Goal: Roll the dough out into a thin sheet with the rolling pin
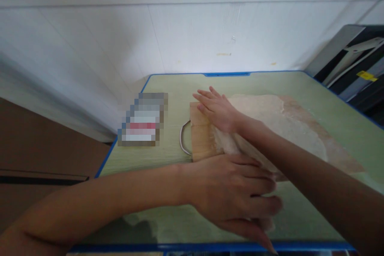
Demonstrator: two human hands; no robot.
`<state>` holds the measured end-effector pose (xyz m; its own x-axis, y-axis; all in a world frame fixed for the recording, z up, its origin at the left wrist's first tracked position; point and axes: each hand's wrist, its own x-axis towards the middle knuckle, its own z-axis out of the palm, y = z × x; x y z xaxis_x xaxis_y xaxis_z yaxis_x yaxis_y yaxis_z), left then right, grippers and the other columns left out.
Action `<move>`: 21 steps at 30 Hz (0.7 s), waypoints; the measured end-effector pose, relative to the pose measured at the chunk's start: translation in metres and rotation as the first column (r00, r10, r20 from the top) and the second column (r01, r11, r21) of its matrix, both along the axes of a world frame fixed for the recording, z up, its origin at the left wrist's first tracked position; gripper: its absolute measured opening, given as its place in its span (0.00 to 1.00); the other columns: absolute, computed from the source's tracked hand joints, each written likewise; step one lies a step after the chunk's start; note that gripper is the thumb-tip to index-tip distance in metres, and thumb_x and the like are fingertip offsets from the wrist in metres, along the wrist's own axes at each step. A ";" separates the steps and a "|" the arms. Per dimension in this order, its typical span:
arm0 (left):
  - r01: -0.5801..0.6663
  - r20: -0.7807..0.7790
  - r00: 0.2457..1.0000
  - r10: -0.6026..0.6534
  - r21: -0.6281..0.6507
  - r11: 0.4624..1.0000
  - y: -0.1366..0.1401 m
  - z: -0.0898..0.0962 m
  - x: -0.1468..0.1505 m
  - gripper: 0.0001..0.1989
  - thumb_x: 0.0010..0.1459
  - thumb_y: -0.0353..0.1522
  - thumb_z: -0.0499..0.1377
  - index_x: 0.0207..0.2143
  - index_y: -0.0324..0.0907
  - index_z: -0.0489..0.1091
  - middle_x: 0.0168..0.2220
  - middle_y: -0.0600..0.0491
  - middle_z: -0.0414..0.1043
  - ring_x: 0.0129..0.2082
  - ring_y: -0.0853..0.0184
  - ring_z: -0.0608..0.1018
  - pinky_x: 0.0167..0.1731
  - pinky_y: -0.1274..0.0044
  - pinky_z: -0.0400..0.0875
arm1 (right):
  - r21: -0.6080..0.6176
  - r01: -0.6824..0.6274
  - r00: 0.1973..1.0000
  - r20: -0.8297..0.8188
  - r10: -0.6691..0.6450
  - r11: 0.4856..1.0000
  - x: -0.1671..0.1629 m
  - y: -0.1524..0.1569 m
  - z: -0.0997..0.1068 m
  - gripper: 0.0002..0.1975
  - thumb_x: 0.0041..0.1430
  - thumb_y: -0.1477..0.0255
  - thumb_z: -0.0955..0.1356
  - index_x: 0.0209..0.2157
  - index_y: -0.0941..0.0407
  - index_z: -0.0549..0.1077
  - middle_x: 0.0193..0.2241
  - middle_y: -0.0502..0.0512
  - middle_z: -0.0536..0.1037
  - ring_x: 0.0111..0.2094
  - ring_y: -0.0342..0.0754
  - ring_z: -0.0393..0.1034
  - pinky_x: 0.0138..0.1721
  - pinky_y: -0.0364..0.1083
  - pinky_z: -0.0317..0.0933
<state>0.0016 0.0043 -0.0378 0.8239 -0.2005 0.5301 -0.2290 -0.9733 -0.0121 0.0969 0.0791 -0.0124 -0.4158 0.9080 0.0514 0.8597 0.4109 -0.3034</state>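
A thin, pale sheet of dough [258, 106] spreads over a light brown board [202, 138] in the right-centre of the frame, on a green surface [177, 88] with a blue rim. Along the sheet's left side, near the centre of the frame, shows a short stretch of a pale roll [231, 144]; whether it is a floured pin or rolled dough cannot be told. Its visible part lies between the hands, its long axis seeming to slant from upper left down toward lower right, with most of the sheet to its right. The right hand [220, 113], its forearm coming in from the lower right and crossing over the dough, is palm down at the roll's upper end, fingers stretched out flat toward the upper left. The left hand [234, 190], reaching in from the lower left, lies back upward over the lower end, fingers slightly bent and pointing right; its palm is hidden, so I cannot tell whether it grips anything. Neither hand is plainly nearer the roll, since each adjoins one end of the part in view. A curved metal handle [181, 136] sticks out from the board's left edge.
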 end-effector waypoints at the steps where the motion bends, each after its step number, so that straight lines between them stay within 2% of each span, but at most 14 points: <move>1: 0.005 0.002 1.000 -0.005 -0.009 1.000 0.000 0.000 0.000 0.30 0.64 0.49 0.42 0.38 0.35 0.73 0.37 0.47 0.76 0.43 0.61 0.75 0.46 0.72 0.67 | 0.023 -0.023 1.000 0.012 0.022 0.999 -0.010 -0.002 0.000 0.26 0.67 0.65 0.52 0.63 0.56 0.53 0.65 0.57 0.52 0.66 0.62 0.35 0.58 0.70 0.42; 4: 0.003 -0.006 1.000 -0.004 -0.054 0.999 -0.001 0.000 0.000 0.29 0.64 0.48 0.42 0.35 0.36 0.73 0.30 0.50 0.75 0.30 0.65 0.75 0.32 0.73 0.69 | 0.101 -0.129 0.989 0.091 0.120 0.986 -0.037 -0.008 0.003 0.26 0.66 0.65 0.55 0.63 0.60 0.54 0.63 0.61 0.58 0.65 0.64 0.39 0.58 0.70 0.42; 6: -0.005 -0.029 1.000 0.004 -0.065 0.998 -0.001 0.001 -0.001 0.28 0.65 0.47 0.43 0.35 0.36 0.73 0.29 0.50 0.75 0.28 0.66 0.74 0.28 0.73 0.68 | 0.131 -0.176 0.979 0.130 0.159 0.976 -0.045 -0.009 0.004 0.26 0.65 0.66 0.56 0.62 0.62 0.56 0.62 0.63 0.59 0.65 0.62 0.40 0.59 0.68 0.42; 8: 0.000 -0.032 1.000 -0.001 -0.044 0.999 -0.001 0.002 -0.002 0.28 0.65 0.47 0.43 0.35 0.35 0.73 0.30 0.50 0.75 0.29 0.65 0.75 0.30 0.73 0.68 | 0.131 -0.165 0.981 0.125 0.149 0.978 -0.041 -0.008 0.004 0.25 0.65 0.66 0.56 0.61 0.61 0.58 0.62 0.63 0.60 0.65 0.62 0.40 0.59 0.68 0.42; 13: -0.005 -0.017 1.000 0.006 0.015 1.000 -0.001 0.003 -0.003 0.28 0.64 0.48 0.44 0.44 0.35 0.72 0.44 0.45 0.75 0.46 0.60 0.74 0.46 0.71 0.67 | 0.036 -0.012 1.000 -0.011 0.013 0.999 0.001 0.000 -0.002 0.25 0.66 0.67 0.51 0.62 0.56 0.56 0.65 0.57 0.52 0.66 0.60 0.38 0.58 0.70 0.41; 17: -0.004 -0.027 1.000 0.004 0.021 1.000 -0.001 0.002 -0.002 0.29 0.64 0.48 0.42 0.42 0.35 0.72 0.42 0.46 0.76 0.44 0.61 0.75 0.47 0.71 0.67 | 0.015 0.076 0.995 -0.064 -0.075 0.997 0.019 0.003 -0.006 0.25 0.66 0.68 0.51 0.62 0.56 0.56 0.66 0.57 0.48 0.66 0.59 0.37 0.58 0.70 0.40; 21: 0.003 -0.016 1.000 -0.003 -0.014 1.000 0.000 0.002 -0.001 0.28 0.64 0.48 0.44 0.39 0.35 0.73 0.38 0.47 0.76 0.41 0.62 0.75 0.43 0.72 0.68 | 0.048 -0.004 1.000 -0.014 0.004 0.999 -0.006 -0.002 -0.003 0.25 0.66 0.68 0.52 0.62 0.57 0.57 0.65 0.59 0.51 0.65 0.61 0.38 0.58 0.69 0.43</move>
